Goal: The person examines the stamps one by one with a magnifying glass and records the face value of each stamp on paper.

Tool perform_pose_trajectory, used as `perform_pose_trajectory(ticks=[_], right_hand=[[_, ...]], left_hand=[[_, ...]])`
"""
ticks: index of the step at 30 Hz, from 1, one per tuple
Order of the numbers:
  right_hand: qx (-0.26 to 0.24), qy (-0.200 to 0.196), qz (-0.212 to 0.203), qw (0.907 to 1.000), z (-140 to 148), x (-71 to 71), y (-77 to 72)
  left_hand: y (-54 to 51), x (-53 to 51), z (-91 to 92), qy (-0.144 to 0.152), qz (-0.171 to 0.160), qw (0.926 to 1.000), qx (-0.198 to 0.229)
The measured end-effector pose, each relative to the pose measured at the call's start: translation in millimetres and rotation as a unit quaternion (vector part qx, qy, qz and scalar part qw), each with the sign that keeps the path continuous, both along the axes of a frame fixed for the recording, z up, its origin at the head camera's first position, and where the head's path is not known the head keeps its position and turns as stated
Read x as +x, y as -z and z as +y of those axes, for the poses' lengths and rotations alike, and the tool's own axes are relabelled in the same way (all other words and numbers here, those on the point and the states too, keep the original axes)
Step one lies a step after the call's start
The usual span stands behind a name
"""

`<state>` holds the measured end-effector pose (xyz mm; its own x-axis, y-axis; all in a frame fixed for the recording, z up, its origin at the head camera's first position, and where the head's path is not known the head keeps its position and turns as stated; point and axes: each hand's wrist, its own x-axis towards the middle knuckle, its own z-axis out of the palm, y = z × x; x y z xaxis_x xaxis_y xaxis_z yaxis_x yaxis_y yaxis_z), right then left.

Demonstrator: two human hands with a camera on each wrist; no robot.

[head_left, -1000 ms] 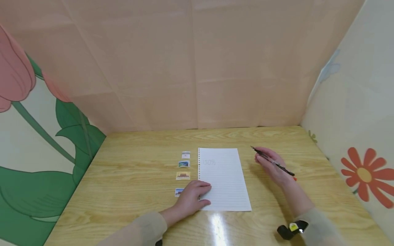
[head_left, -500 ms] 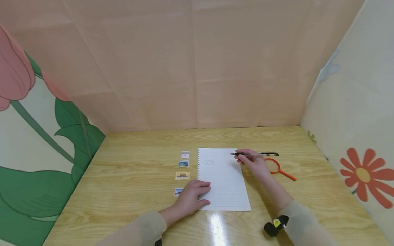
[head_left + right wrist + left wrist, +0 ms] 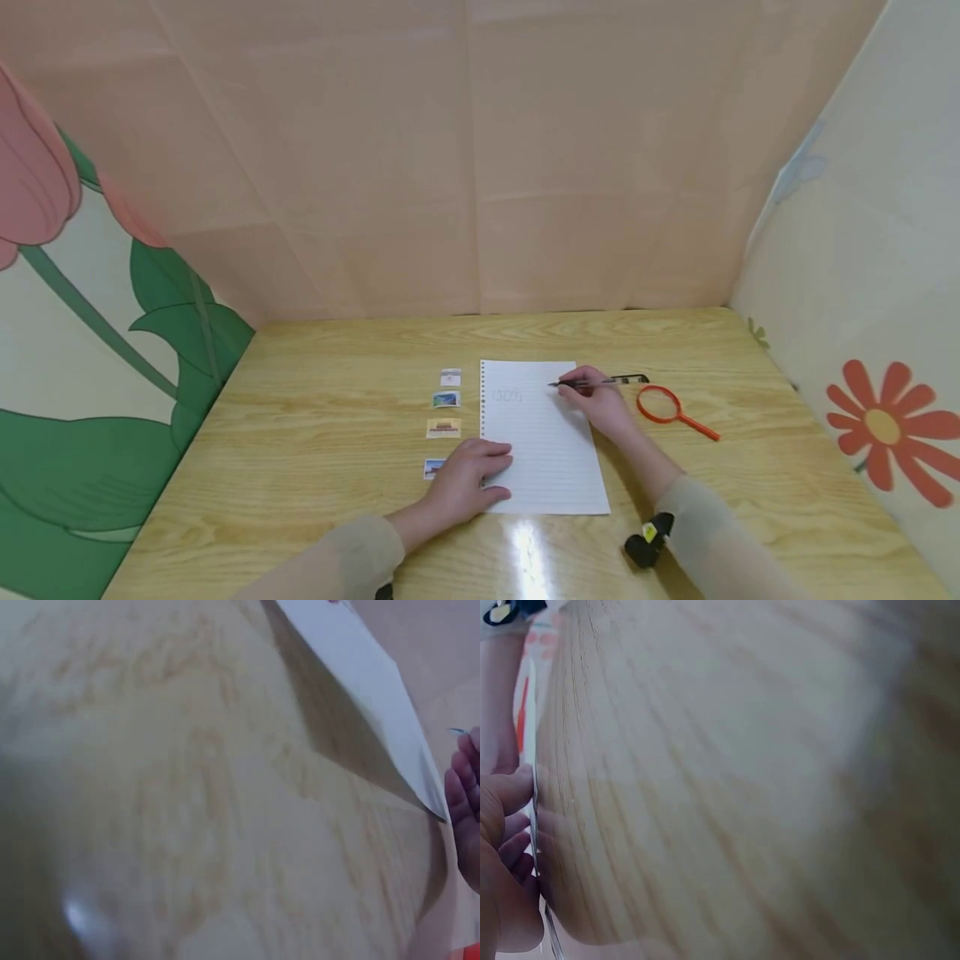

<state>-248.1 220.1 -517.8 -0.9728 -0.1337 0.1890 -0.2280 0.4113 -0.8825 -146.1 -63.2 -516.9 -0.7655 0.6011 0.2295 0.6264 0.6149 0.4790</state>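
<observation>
Four small printed paper rectangles (image 3: 446, 400) beside the punched left edge of a white lined paper sheet (image 3: 555, 467), with relaxed fingers of left hand (image 3: 467, 482) across it. Black-and-clear pen (image 3: 627, 380) pinched in right hand (image 3: 602, 410) over upper right; red round-framed magnifying glass (image 3: 678, 412) on open wooden tabletop (image 3: 322, 417) beyond.

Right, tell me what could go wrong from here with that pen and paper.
The left hand rests only at the left side of the lined loose-leaf sheet, so the sheet might pivot under the gel pen. In the head view, that hand partly hides the nearest stamp-like picture and could drag it. The pen's rear end, in the right hand, appears close to the red magnifying glass and might nudge it.
</observation>
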Motion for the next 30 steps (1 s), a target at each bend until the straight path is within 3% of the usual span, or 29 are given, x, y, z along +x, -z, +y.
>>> perform_pose_trajectory(ticks=[5,15,30], right_hand=[[0.001,0.003,0.007,1.0000,-2,-2.1,6.6],[0.059,0.009,0.032,0.9977,-4,-1.6,10.0],[0.075,0.006,0.042,0.9963,-7,-4.4,12.1]], left_hand=[[1.8,-0.5,-0.6,0.001,0.001,1.0000,-0.001],[0.4,1.2,-0.5,-0.002,-0.010,0.9999,-0.004],[1.1,1.7,-1.3,-0.007,-0.006,0.9999,-0.007]])
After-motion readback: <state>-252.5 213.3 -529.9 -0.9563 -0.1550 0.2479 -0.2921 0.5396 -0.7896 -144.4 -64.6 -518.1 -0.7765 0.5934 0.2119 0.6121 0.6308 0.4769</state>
